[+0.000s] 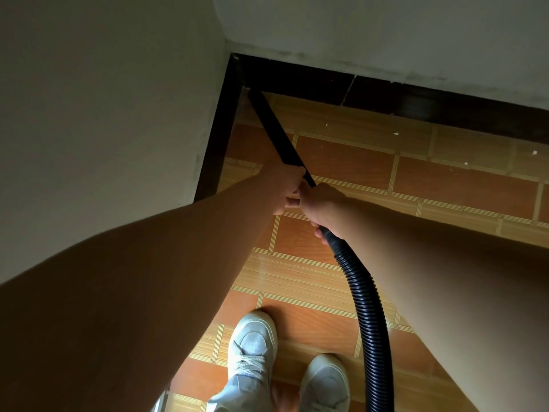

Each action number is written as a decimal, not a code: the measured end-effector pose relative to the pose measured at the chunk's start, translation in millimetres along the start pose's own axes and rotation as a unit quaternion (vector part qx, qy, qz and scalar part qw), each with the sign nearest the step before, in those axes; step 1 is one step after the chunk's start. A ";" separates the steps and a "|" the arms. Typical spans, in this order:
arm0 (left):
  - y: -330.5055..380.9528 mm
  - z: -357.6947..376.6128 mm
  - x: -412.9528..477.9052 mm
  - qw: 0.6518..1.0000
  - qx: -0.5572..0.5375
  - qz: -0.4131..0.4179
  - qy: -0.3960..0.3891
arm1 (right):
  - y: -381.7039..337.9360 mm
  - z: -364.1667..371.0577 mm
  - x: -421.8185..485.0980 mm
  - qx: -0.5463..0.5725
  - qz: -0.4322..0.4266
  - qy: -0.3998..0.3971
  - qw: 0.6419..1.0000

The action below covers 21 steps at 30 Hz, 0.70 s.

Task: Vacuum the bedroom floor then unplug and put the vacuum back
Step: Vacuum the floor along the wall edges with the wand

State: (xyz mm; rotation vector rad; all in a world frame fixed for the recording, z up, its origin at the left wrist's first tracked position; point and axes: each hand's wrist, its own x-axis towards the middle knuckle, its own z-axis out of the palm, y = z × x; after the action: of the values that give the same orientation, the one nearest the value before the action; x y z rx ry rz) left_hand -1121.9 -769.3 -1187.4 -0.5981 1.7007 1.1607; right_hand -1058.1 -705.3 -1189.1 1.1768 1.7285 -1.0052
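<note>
Both hands, left hand (285,185) and right hand (322,208), grip the nozzle (274,130), its tip ahead in the corner

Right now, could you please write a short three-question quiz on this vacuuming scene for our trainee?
1. True or false: the nozzle tip points into the corner where two walls meet.
2. Which hand grips the ribbed hose end? A) left hand B) right hand
3. Fill in: white specks lie on the floor near the dark ____.

Key: 1 true; 2 B; 3 skirting.
</note>
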 end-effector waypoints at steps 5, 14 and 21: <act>-1.0 -0.8 -0.1 1.000 -0.007 -0.002 0.010 | -2.9 0.0 -0.3 0.002 -0.001 -0.007 1.000; -17.4 -6.8 -10.5 0.999 -0.007 -0.021 0.023 | 9.9 11.6 -12.2 -0.027 0.003 0.006 1.000; -1.5 -5.2 -1.9 1.000 -0.003 -0.003 0.013 | -1.8 1.9 -3.5 -0.002 -0.010 0.003 1.000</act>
State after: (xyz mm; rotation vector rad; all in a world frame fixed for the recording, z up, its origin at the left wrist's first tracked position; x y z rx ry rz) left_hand -1122.2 -774.8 -1185.9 -0.6256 1.7165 1.1590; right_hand -1058.6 -708.6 -1186.2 1.1627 1.7497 -1.0104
